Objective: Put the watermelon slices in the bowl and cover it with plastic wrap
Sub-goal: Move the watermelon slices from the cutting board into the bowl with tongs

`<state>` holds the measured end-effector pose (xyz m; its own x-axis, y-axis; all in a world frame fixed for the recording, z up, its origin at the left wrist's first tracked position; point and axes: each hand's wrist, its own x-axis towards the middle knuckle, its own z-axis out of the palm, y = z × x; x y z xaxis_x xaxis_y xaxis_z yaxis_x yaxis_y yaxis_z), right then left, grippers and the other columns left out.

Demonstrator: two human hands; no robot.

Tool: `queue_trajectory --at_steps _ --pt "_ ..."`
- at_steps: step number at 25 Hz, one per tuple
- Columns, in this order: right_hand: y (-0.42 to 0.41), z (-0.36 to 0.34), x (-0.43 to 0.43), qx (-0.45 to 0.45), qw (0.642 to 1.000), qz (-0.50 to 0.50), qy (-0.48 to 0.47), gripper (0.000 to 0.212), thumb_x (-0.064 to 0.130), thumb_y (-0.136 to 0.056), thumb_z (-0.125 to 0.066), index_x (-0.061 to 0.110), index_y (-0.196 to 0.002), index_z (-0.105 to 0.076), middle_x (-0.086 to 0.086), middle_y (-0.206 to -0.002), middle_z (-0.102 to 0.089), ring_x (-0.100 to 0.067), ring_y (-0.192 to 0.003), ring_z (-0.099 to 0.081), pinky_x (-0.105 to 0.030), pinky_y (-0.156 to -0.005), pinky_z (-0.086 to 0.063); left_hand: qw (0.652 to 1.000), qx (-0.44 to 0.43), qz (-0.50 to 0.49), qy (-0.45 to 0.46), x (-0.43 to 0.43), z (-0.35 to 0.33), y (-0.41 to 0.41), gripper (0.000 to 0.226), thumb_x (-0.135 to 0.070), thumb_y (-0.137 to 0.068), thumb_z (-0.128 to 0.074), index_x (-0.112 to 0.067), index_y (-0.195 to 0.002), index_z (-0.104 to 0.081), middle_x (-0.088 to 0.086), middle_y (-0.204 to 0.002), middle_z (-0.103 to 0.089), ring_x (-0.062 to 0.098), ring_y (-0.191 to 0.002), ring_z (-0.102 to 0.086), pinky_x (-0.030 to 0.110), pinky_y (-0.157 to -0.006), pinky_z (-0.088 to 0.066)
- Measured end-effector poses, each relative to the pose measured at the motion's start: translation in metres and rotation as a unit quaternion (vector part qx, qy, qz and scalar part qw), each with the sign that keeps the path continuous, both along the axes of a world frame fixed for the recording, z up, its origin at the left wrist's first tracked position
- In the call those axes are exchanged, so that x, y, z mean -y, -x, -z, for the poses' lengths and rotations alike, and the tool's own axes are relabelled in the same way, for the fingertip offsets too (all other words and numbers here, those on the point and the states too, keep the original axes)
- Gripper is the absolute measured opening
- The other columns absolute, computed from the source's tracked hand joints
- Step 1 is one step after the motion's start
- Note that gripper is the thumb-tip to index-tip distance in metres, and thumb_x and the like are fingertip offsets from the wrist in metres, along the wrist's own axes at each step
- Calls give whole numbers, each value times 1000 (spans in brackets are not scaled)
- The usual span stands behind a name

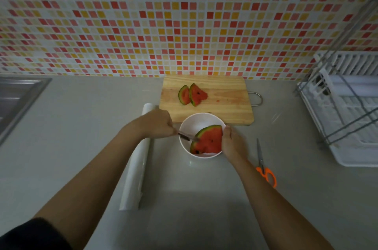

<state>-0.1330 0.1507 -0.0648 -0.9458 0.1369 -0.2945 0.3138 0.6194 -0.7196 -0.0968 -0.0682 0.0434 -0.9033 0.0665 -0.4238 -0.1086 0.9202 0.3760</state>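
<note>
A white bowl stands on the counter just in front of the wooden cutting board. A large watermelon slice leans in the bowl. My right hand grips that slice at its right edge. My left hand holds a thin metal utensil, a knife or fork, whose tip touches the slice's left side. Two smaller watermelon slices lie on the board's left part. A roll of plastic wrap lies lengthwise on the counter, partly under my left forearm.
Orange-handled scissors lie right of my right arm. A white dish rack fills the right edge. A steel sink is at the far left. A tiled wall rises behind the board.
</note>
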Motion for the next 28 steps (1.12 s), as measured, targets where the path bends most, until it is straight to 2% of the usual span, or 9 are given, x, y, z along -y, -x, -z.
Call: queue_trajectory --at_steps 3,6,10,12,15,19,22,25,28 --pt "0 2 -1 -4 1000 1 7 56 37 -97 -20 1 -109 -62 -23 -116 -61 -37 -107 -55 -38 -86 -38 996 -83 0 36 9 -23 8 34 -34 -83 -57 -3 -73 -69 2 -65 -62 14 -61 -56 24 -52 -40" --pt "1 3 -2 -16 1000 -6 5 56 37 -97 -21 2 -105 -63 -23 -113 -63 -37 -105 -55 -37 -84 -38 968 -154 -189 -53 18 -15 31 39 -37 -82 -59 -5 -63 -70 0 -57 -62 13 -56 -54 20 -50 -35" --pt "2 7 -3 -21 1000 -13 1 56 39 -97 -20 3 -104 -63 -23 -109 -64 -36 -101 -57 -35 -77 -36 917 -77 -347 -182 8 29 51 39 -50 -64 -65 -11 -61 -67 2 -63 -66 16 -61 -57 29 -62 -46" --pt "2 10 -4 -22 1000 -16 -1 56 40 -97 -20 5 -102 -64 -21 -106 -65 -35 -97 -57 -33 -74 -34 911 -72 -349 -207 2 44 57 36 -53 -56 -60 -18 -60 -64 -3 -58 -65 14 -59 -57 27 -56 -43" --pt "2 14 -4 -24 1000 -10 6 55 40 -96 -20 8 -104 -64 -19 -106 -65 -34 -97 -57 -33 -75 -35 902 -79 -356 -232 0 61 69 14 -33 -72 -63 -20 -64 -64 -4 -60 -64 16 -64 -60 24 -51 -37" --pt "3 17 -4 -10 1000 0 15 57 43 -95 -19 10 -105 -64 -17 -107 -65 -33 -95 -57 -34 -76 -36 882 -115 -368 -269 11 63 66 18 -17 -78 -64 -16 -61 -70 -4 -55 -61 13 -56 -51 24 -52 -38" --pt "2 16 -3 -6 1000 6 23 56 43 -95 -19 11 -105 -63 -18 -108 -65 -33 -97 -56 -33 -76 -35 909 -79 -265 -313 36 47 43 22 -14 -79 -65 -14 -59 -73 -8 -45 -57 8 -45 -42 21 -46 -32" --pt "2 14 -2 4 999 6 35 54 42 -95 -19 11 -105 -63 -18 -110 -64 -33 -100 -56 -35 -78 -36 947 1 -151 -284 49 30 19 17 -11 -81 -66 3 -78 -74 -9 -47 -58 1 -39 -40 13 -40 -31" --pt "2 13 -1 11 999 8 38 55 42 -96 -19 10 -111 -61 -19 -116 -62 -35 -107 -55 -36 -82 -36 966 38 -104 -235 33 20 9 16 -6 -82 -65 7 -80 -73 -4 -51 -60 2 -49 -50 10 -49 -39"
